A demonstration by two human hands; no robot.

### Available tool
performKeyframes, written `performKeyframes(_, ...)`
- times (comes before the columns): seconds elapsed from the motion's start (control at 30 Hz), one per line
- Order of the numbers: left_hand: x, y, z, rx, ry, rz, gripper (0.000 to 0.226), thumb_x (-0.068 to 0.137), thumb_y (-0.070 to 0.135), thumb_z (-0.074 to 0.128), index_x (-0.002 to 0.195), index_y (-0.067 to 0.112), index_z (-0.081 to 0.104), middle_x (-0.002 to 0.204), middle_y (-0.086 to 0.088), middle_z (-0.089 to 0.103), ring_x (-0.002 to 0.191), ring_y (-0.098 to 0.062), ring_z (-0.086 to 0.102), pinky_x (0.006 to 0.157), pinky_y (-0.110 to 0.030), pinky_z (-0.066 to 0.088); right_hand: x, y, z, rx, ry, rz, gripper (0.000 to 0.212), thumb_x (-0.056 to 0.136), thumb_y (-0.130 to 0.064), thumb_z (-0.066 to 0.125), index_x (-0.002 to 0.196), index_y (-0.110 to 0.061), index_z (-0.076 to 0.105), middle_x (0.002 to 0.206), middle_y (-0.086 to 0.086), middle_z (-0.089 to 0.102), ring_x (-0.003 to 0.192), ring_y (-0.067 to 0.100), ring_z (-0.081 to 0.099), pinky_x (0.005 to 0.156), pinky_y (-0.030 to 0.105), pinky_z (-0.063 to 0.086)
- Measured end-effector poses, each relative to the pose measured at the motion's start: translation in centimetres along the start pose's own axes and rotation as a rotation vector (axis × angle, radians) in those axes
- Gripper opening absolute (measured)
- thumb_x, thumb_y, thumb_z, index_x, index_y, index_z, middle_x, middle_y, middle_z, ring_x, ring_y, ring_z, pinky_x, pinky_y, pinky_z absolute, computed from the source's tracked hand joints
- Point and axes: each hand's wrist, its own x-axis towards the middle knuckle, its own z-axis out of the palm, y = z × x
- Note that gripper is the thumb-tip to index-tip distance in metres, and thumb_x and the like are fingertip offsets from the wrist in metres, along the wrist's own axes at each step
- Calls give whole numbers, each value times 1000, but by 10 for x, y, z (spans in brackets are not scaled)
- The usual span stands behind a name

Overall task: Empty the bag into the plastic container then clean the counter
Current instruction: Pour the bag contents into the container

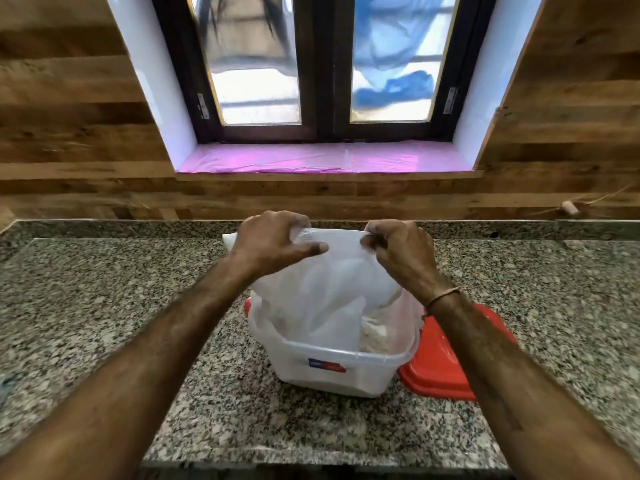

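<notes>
Two hands hold a bag upside down over a tub.

The left hand (268,242) and right hand (401,251) each have a tight grip on the top edge of the white bag (329,292). Its low end hangs inside the clear plastic container (332,365) on the speckled surface (104,299). White powder (372,336) lies inside. A red lid (440,368) rests just beside it.

Both my forearms are bare, with no sleeves showing anywhere up to the frame edges at 7 and 5 o'clock. My left hand (273,242) carries no ring, watch or band. My right hand (401,252) is likewise ringless. A thin thread bracelet (441,298) circles my right wrist, with a small knot or bead at its lower side.
</notes>
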Motion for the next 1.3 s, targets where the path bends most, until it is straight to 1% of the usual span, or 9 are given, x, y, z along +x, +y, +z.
performKeyframes(0.13,-7,-4,-5,-6,6,-2,36,81,54,77,72,23,63,68,10,63,69,-13,60,58,-25,40,5,-28,7,113,-174,-166,15,85,-39,77,98,-31,74,91,-8,78,89,20,72,70,31,46)
performKeyframes(0.23,-7,9,-6,35,103,61,29,87,50,73,74,25,64,70,12,64,69,-11,61,68,-32,53,8,-48,16,67,-165,-276,17,85,-46,76,94,-31,75,86,-7,77,85,22,71,65,29,40)
performKeyframes(0.3,-7,6,-14,18,162,70,24,90,53,68,95,29,70,92,13,72,87,-11,67,80,-35,53,13,-47,15,58,-66,-245,4,85,-32,79,89,-31,77,82,-8,77,83,21,72,63,25,35)
performKeyframes(0.37,-8,2,-20,93,200,93,49,92,56,62,132,29,60,132,3,66,119,-19,62,96,-43,47,17,-42,11,89,-16,-179,10,83,-22,81,87,-30,78,80,-12,77,82,15,72,63,22,35)
performKeyframes(0.43,-12,2,-20,194,208,122,66,91,60,57,146,25,48,145,-4,57,126,-25,58,101,-47,45,20,-41,9,128,-5,-141,10,84,-20,81,83,-30,77,73,-16,71,74,9,67,59,19,35)
performKeyframes(0.6,-24,4,-12,169,198,168,65,90,52,67,146,23,51,148,-2,57,130,-22,57,107,-45,42,21,-44,10,135,-48,-105,7,87,-24,77,81,-28,76,72,-15,70,73,6,63,63,27,50)
performKeyframes(0.9,-42,-28,-4,-176,278,-88,47,86,43,76,129,27,65,130,3,65,123,-18,57,102,-41,46,13,-45,10,89,-18,-100,8,86,-22,76,81,-27,74,66,-16,61,69,7,58,61,24,36)
performKeyframes(1.07,-44,-17,-4,87,335,117,57,88,47,67,140,27,57,143,1,57,133,-21,52,112,-48,34,8,-50,10,57,1,-99,14,84,-16,72,80,-30,71,71,-17,67,78,13,68,62,25,38)
performKeyframes(1.3,-34,-8,-11,18,222,210,51,90,49,68,137,30,61,137,5,65,123,-19,60,104,-41,43,1,-62,6,-9,-14,-54,19,83,-13,72,78,-31,68,66,-21,58,73,6,60,63,25,36)
